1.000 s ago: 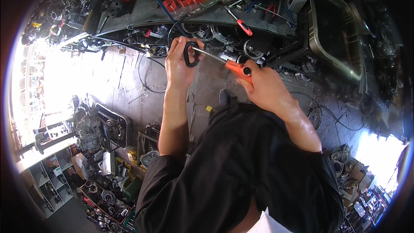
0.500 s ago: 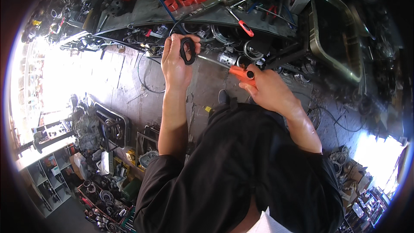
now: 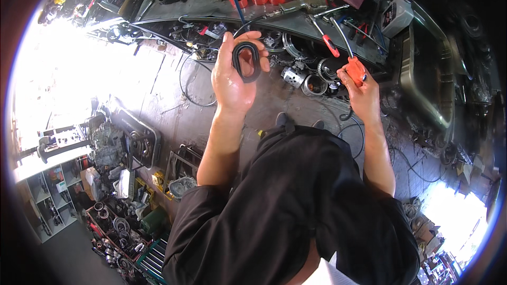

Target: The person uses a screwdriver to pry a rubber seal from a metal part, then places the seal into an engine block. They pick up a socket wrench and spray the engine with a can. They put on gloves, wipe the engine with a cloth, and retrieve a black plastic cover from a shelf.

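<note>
Left hand (image 3: pixel 235 87) raised, palm up with fingers curled, cradles the one black oval ring (image 3: pixel 249 78) I'm watching; off to its right, the right hand (image 3: pixel 364 93) grips one orange-handled tool (image 3: pixel 355 68), its single thin nozzle angled away. Beyond both hands, I count four red rings (image 3: pixel 259 0) on the bench (image 3: pixel 203 5).

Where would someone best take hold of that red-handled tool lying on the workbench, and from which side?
Probably by its thick red handle, from the person's side: the handle points toward them near the front edge of the workbench, while the thinner metal shaft runs back onto it. The right grip is nearest, but it holds the orange blow gun.
</note>
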A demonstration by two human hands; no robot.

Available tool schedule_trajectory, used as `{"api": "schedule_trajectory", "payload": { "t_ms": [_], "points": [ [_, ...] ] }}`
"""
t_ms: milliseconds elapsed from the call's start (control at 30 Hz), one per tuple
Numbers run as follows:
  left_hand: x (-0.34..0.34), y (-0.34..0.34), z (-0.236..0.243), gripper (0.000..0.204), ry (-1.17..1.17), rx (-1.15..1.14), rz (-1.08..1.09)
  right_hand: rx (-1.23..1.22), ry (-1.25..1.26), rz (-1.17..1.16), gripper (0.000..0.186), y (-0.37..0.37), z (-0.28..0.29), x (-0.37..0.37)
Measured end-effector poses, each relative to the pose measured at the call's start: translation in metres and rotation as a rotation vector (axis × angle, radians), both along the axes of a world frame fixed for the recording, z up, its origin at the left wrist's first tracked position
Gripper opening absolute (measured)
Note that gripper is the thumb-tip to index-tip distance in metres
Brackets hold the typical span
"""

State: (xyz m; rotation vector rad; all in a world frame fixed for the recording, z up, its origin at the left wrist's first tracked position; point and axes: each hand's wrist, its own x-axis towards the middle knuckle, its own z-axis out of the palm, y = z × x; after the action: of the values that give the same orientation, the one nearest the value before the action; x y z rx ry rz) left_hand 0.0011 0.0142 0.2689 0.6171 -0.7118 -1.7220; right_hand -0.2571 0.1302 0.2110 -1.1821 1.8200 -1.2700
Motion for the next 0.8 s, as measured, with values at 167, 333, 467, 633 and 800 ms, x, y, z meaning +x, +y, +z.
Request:
{"api": "schedule_trajectory", "payload": {
  "t_ms": [167, 333, 467, 633, 800],
  "points": [
    [0.012, -0.011, 0.004, 0.048, -0.023, -0.028, -0.032, 0.003, 0.081, -0.009, 0.019, -0.010, -0.008, 0.013],
    [0.018, -0.028, -0.002, 0.046, 0.084, -0.027, -0.012, 0.032, 0.023, -0.025, 0.016, -0.020, -0.015, 0.020],
    [0.023, -0.038, -0.007, 0.045, 0.139, -0.017, -0.189, 0.045, 0.038, -0.045, 0.016, -0.023, -0.013, 0.023],
    [0.024, -0.044, -0.007, 0.044, 0.143, 0.027, -0.202, 0.078, 0.136, 0.002, 0.021, -0.029, -0.008, 0.029],
    [0.025, -0.048, -0.007, 0.043, 0.129, 0.083, -0.187, 0.067, 0.155, 0.050, 0.035, -0.033, -0.008, 0.037]
  ]
}}
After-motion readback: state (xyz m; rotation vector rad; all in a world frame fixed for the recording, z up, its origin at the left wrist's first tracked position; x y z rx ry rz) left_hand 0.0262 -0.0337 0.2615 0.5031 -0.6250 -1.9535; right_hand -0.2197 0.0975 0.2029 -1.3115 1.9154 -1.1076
